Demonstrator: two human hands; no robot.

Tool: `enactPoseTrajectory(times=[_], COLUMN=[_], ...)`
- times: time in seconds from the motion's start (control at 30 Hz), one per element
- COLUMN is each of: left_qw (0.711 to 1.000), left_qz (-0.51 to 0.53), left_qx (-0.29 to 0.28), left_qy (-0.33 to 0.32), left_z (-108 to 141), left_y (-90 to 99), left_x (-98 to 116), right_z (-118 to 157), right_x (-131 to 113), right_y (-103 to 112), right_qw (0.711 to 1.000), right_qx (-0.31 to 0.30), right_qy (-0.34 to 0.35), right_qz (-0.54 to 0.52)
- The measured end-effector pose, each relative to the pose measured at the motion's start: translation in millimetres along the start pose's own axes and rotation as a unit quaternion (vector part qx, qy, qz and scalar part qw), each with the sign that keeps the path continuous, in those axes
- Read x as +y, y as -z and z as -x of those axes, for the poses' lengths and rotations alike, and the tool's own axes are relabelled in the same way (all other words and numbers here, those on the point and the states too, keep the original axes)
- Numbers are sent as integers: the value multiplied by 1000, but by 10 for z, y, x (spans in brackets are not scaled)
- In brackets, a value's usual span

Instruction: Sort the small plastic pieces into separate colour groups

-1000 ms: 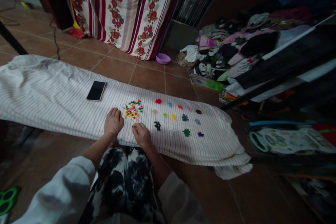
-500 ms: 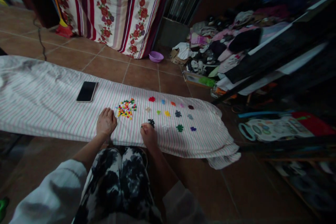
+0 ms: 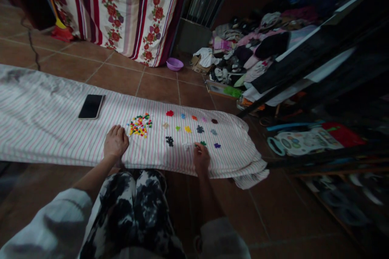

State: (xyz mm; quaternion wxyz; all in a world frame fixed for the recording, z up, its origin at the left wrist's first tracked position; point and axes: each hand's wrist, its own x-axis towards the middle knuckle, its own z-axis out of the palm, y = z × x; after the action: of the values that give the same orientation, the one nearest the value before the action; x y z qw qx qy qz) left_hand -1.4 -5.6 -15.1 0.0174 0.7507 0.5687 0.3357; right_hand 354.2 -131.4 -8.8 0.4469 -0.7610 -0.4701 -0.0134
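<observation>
My left hand [image 3: 116, 141] rests palm down on the striped cloth [image 3: 60, 129], its fingers lying on the fabric with nothing visible in them. Just right of it is a mixed heap of tiny coloured pieces [image 3: 140, 126]. Farther right, small piles sorted by colour lie in rough rows, among them red [image 3: 169, 113], yellow [image 3: 188, 129], black [image 3: 169, 141], grey [image 3: 199, 129] and purple [image 3: 217, 145]. My right hand [image 3: 201, 157] is pinched at the dark green pile [image 3: 203, 143], beside the white pieces [image 3: 187, 146]. Whatever its fingertips hold is too small to make out.
A phone [image 3: 91, 107] lies on the cloth at the left. Beyond the cloth, a purple bowl [image 3: 174, 64] stands on the tiled floor near a floral curtain [image 3: 130, 12]. Heaped clothes [image 3: 243, 48] fill the back right. A dark slanting bar [image 3: 273, 95] runs past the cloth's right end.
My right hand has moved right from the black pile to the dark green pile. My left hand stays resting beside the mixed heap. The view has shifted slightly to the right.
</observation>
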Motion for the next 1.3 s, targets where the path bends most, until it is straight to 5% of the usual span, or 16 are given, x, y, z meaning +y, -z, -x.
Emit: enactPoseTrajectory(times=[0.23, 0.63, 1.13, 1.3], left_qw=[1000, 1000, 999, 999], left_qz=[-2, -22, -36, -37], left_qx=[-7, -5, -1, 2], left_qy=[5, 9, -3, 4], left_z=[2, -2, -2, -1], left_y=[-3, 18, -16, -26], left_x=[-3, 16, -16, -12], right_z=[-109, -299, -278, -275], right_x=[415, 344, 503, 507], right_y=[188, 227, 284, 236], right_qw=[995, 979, 987, 991], right_qx=[28, -9, -17, 43], right_qy=[-51, -149, -147, -104], right_qz=[82, 142, 62, 67])
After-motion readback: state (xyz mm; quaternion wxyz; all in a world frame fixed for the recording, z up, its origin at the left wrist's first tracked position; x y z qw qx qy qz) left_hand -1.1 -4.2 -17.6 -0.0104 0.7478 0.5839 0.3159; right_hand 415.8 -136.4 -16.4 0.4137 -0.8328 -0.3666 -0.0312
